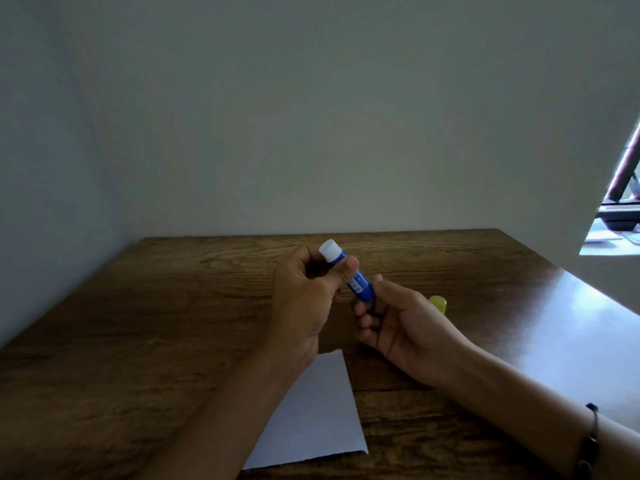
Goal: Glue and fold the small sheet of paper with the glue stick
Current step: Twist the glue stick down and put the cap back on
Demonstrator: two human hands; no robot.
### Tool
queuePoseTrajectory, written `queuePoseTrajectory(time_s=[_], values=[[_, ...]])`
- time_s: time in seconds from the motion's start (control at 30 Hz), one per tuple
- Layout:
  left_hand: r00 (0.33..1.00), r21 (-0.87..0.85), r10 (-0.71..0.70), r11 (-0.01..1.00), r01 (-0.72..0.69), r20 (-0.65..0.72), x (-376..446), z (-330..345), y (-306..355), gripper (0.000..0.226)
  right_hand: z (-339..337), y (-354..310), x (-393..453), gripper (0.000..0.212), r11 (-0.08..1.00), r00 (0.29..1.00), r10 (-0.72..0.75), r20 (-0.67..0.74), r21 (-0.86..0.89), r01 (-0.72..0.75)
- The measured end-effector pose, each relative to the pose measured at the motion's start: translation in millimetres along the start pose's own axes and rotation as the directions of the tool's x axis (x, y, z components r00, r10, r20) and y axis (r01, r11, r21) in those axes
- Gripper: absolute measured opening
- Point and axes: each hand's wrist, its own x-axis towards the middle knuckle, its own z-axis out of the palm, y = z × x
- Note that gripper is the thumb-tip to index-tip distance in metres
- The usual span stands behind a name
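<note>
Paper: white sheet [313, 415] lying flat on the table [138, 323], nearest the camera, partly under the left forearm; its near edge looks roughly torn, one corner pointing away toward the hands.
Left hand: [304, 299] raised above the table, fingers curled round the upper part of the glue stick, thumb pressed along the blue barrel just below the white end.
Right hand: [398, 323] palm turned inward, fingers closed on the lower end of the barrel.
Glue stick: [349, 277] blue tube with a white label band, held in the air between both hands, tilted with its white end [329, 250] up and to the left; beyond the paper, not touching it or the table.
Yellow item: [438, 303] small rounded piece on the table just behind the right hand, mostly hidden; cannot tell what it is.
Wrist: dark bracelet [593, 434] on the right forearm near the frame's lower right.
Table: dark wood grain, glare on its right side, set against a plain pale wall [311, 116].
Far right: bright opening with dark frame pieces [623, 188], details unclear.
</note>
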Motion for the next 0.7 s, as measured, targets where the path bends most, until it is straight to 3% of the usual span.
queuePoseTrajectory(time_s=[0.17, 0.33, 0.57, 0.7], values=[[1.0, 0.025, 0.014, 1.0, -0.014, 0.003, -0.7, 0.3, -0.4, 0.012, -1.6, -0.4, 0.2, 0.016, 0.998, 0.998, -0.061, 0.009, 0.016, 0.061], [1.0, -0.013, 0.005, 1.0, -0.005, 0.002, -1.0, 0.1, 3.1, 0.012, 1.2, -0.8, -0.9, 0.035, 1.0, 1.0, -0.002, 0.013, 0.031, 0.001], [1.0, 0.035, 0.011, 0.999, -0.011, 0.001, -1.7, 1.0, 0.5, 0.013, -0.7, 0.0, 0.2, 0.018, 0.997, 0.997, -0.072, 0.007, 0.019, 0.072], [1.0, 0.032, 0.011, 0.999, -0.011, -0.004, -1.7, 1.1, 1.0, 0.012, 0.7, -0.2, -1.0, 0.025, 0.999, 0.999, -0.04, 0.016, 0.036, 0.039]])
